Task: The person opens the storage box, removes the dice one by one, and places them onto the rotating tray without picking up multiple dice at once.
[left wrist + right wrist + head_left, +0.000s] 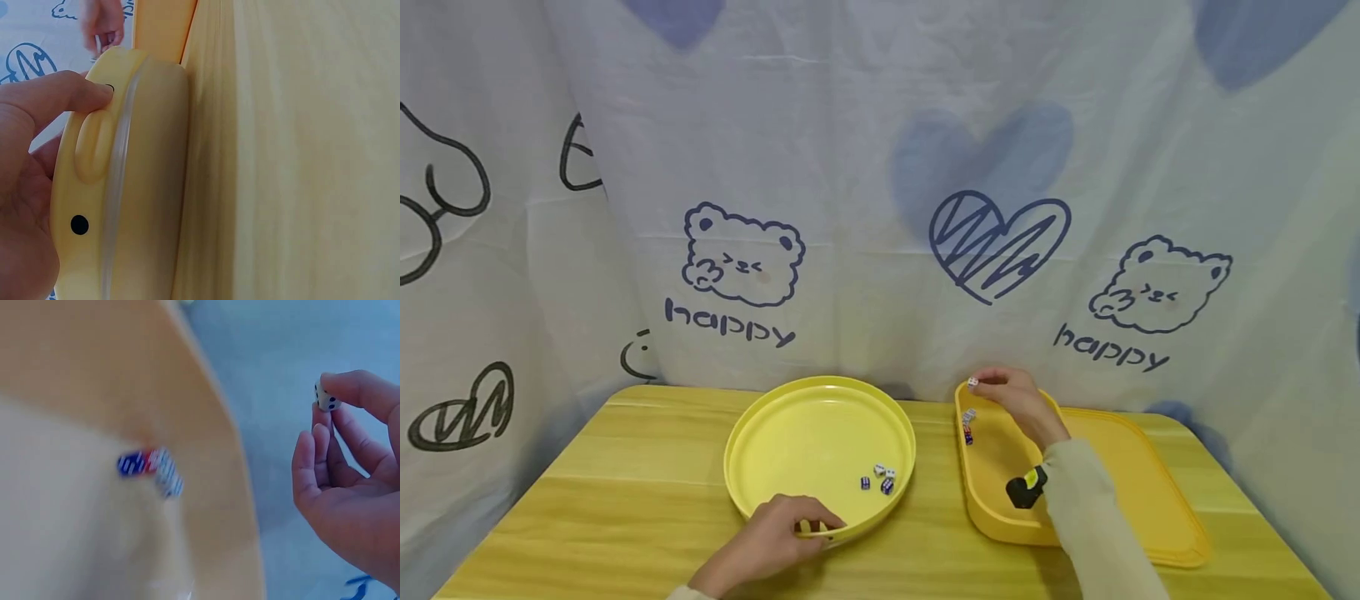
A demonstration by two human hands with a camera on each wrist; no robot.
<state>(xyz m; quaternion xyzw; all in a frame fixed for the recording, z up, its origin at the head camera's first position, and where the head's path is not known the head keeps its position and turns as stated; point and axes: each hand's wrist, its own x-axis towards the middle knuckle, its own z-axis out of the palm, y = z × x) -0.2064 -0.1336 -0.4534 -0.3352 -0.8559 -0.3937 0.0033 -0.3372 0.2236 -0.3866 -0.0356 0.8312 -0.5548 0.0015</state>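
Note:
My right hand [1018, 402] pinches a white die [327, 397] with dark pips between thumb and fingertip, up over the far left rim of a deep orange-yellow bin [1000, 529]. Inside that bin, against its left wall, lie a blue die [130, 464], a red one and white ones, blurred in the right wrist view. My left hand [778, 533] holds the near rim of a round yellow tray [805, 442], its thumb on the outer side wall in the left wrist view. White dice [880, 471] and blue dice [865, 482] sit together at the tray's right side.
A flat yellow-orange lid or tray [1157, 492] lies to the right of the bin, partly behind my right sleeve [1093, 508]. Both containers stand on a wood-grain table [625, 483]. Close behind the table hangs a printed curtain [850, 208].

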